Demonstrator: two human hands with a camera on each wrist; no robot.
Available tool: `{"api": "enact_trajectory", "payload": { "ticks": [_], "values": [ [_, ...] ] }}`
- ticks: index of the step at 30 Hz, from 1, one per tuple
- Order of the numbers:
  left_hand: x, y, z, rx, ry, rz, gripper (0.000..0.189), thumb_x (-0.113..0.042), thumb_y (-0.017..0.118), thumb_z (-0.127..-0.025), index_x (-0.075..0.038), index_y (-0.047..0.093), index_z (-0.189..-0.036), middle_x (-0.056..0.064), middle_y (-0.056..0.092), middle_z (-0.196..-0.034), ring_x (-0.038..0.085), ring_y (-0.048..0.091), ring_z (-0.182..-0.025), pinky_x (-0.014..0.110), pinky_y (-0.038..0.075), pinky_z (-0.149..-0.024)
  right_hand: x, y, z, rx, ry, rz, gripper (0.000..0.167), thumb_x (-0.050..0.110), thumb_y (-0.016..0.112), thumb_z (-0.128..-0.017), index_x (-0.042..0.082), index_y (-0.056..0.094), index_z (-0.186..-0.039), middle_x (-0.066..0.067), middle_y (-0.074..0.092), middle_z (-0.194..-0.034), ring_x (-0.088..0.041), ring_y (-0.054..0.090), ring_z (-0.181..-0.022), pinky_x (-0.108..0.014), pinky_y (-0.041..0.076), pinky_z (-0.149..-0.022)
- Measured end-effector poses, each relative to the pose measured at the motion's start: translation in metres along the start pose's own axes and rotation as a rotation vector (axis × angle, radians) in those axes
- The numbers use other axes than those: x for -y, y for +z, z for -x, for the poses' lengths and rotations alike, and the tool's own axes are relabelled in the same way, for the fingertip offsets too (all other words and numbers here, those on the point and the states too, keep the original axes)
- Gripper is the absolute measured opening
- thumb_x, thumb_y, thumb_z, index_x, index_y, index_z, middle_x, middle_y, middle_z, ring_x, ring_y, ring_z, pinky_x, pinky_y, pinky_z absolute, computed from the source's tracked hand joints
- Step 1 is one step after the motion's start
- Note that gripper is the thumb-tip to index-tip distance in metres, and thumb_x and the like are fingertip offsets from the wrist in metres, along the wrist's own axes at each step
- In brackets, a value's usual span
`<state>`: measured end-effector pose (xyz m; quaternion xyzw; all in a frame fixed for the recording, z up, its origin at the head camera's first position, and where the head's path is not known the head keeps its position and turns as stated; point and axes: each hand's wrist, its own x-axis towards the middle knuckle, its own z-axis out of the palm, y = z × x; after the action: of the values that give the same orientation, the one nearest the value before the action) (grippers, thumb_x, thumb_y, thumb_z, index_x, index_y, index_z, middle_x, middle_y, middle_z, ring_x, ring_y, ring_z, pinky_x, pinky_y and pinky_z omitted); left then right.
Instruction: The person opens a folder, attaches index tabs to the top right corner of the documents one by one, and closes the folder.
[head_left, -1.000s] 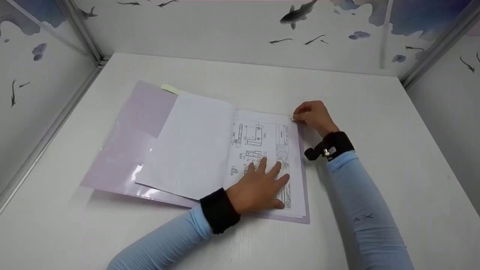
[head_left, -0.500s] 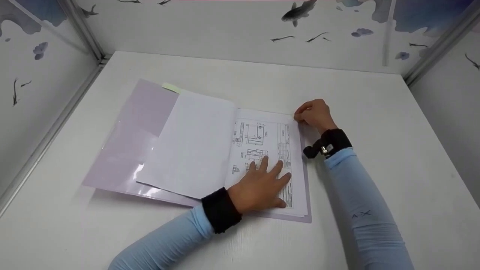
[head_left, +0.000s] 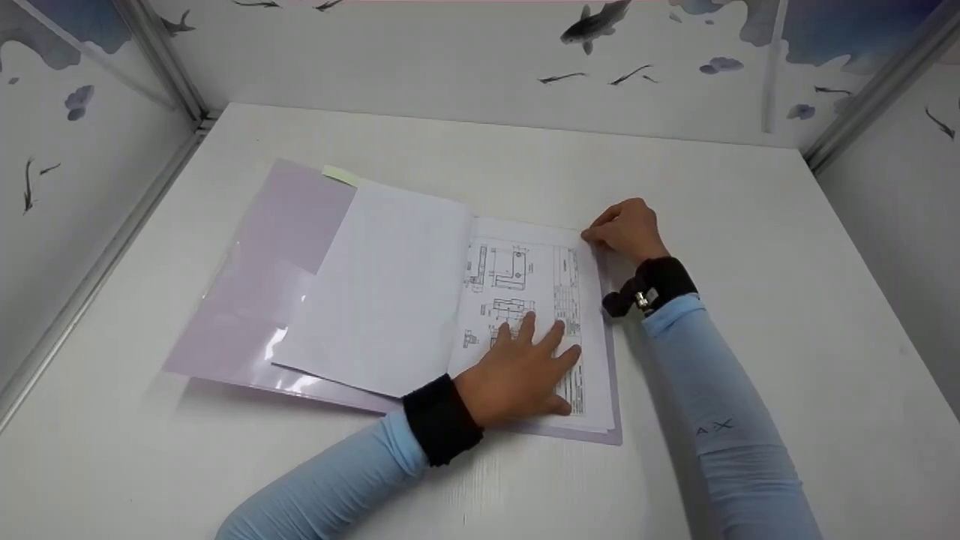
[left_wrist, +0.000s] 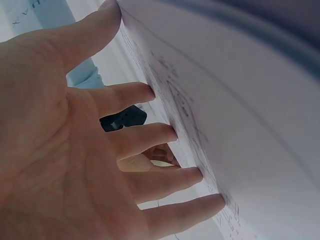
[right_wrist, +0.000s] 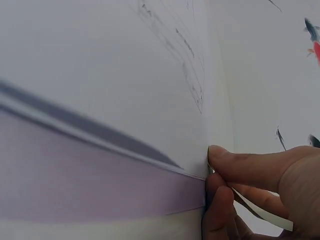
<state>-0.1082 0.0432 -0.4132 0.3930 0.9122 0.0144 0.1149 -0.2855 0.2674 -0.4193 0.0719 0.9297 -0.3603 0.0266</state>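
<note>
A lilac folder (head_left: 232, 300) lies open with a blank white page (head_left: 390, 277) turned to the left and a sheet of technical drawings (head_left: 517, 259) on the right. My left hand (head_left: 517, 375) rests on the drawing sheet, fingers spread and fairly straight; in the left wrist view the fingertips (left_wrist: 215, 202) touch the paper. At the sheet's top right corner, my right hand (head_left: 626, 229) pinches with thumb and fingers. Close up in the right wrist view, a pale sticky note strip (right_wrist: 272, 218) runs out from between those fingers, its other end hidden by them.
A light green sticky tab (head_left: 341, 176) stands out at the top of the left page. The white table (head_left: 795, 315) extends around the folder. Panels printed with fish (head_left: 596, 26) rise at the back and sides.
My right hand has shifted very slightly at the corner, and a small white bit seen at its fingertips earlier is now hidden. The left hand and the folder stay in place.
</note>
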Motion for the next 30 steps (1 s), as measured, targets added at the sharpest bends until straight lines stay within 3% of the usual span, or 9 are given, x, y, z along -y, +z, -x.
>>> {"api": "enact_trajectory", "payload": {
  "ticks": [6,15,18,22,25,28,30],
  "values": [
    [0.001,0.000,0.001,-0.005,0.003,0.012,0.074,-0.056,0.069,-0.094,-0.023,0.045,-0.156,0.011,0.039,-0.165,0.047,0.036,-0.151,0.064,0.042,-0.112,-0.001,0.001,0.003,-0.018,0.033,0.107,0.031,0.026,0.077,-0.091,0.001,0.074,-0.109,-0.018,0.069,-0.110,-0.026,0.060,-0.087,-0.030,0.045,-0.068],
    [0.001,0.001,0.001,0.004,-0.010,0.024,0.075,-0.057,0.069,-0.093,-0.025,0.044,-0.157,0.010,0.037,-0.166,0.046,0.035,-0.151,0.064,0.041,-0.113,-0.005,0.000,0.004,0.013,0.025,-0.005,0.023,0.016,0.070,-0.095,0.000,0.070,-0.113,-0.012,0.067,-0.089,-0.015,0.060,-0.067,-0.024,0.050,-0.059],
    [0.002,-0.001,0.000,-0.002,-0.005,0.005,0.076,-0.058,0.068,-0.093,-0.025,0.044,-0.157,0.010,0.037,-0.166,0.046,0.035,-0.151,0.063,0.042,-0.113,-0.002,-0.002,0.006,-0.012,0.002,0.077,0.027,0.018,0.069,-0.096,0.000,0.068,-0.116,-0.020,0.070,-0.096,-0.020,0.062,-0.070,-0.028,0.050,-0.061],
    [0.003,-0.001,0.001,-0.002,-0.002,0.007,0.076,-0.058,0.067,-0.094,-0.024,0.043,-0.158,0.010,0.036,-0.167,0.046,0.034,-0.152,0.064,0.041,-0.114,0.006,-0.006,0.012,-0.095,-0.071,0.240,0.037,0.023,0.067,-0.096,0.001,0.063,-0.125,-0.034,0.056,-0.123,-0.031,0.057,-0.079,-0.039,0.048,-0.067],
    [0.005,0.001,0.002,0.000,-0.006,0.030,0.077,-0.057,0.068,-0.094,-0.024,0.043,-0.158,0.010,0.035,-0.167,0.047,0.033,-0.153,0.064,0.040,-0.114,0.010,-0.012,0.022,-0.122,-0.154,0.232,0.038,0.023,0.065,-0.099,0.003,0.061,-0.130,-0.035,0.045,-0.136,-0.034,0.055,-0.086,-0.047,0.049,-0.074],
    [0.009,0.001,0.000,-0.001,-0.004,0.047,0.076,-0.056,0.068,-0.094,-0.023,0.042,-0.159,0.011,0.035,-0.168,0.047,0.031,-0.153,0.065,0.039,-0.115,0.009,-0.017,0.041,-0.098,-0.266,0.200,0.035,0.022,0.067,-0.099,0.003,0.063,-0.128,-0.034,0.046,-0.140,-0.039,0.059,-0.095,-0.053,0.051,-0.080],
    [0.012,-0.002,-0.002,0.008,-0.011,0.074,0.077,-0.055,0.069,-0.094,-0.022,0.042,-0.158,0.009,0.033,-0.169,0.046,0.029,-0.154,0.064,0.037,-0.117,0.007,-0.020,0.058,-0.026,-0.352,0.219,0.036,0.021,0.073,-0.095,0.003,0.065,-0.125,-0.028,0.051,-0.138,-0.039,0.063,-0.100,-0.053,0.054,-0.083]
  ]
}}
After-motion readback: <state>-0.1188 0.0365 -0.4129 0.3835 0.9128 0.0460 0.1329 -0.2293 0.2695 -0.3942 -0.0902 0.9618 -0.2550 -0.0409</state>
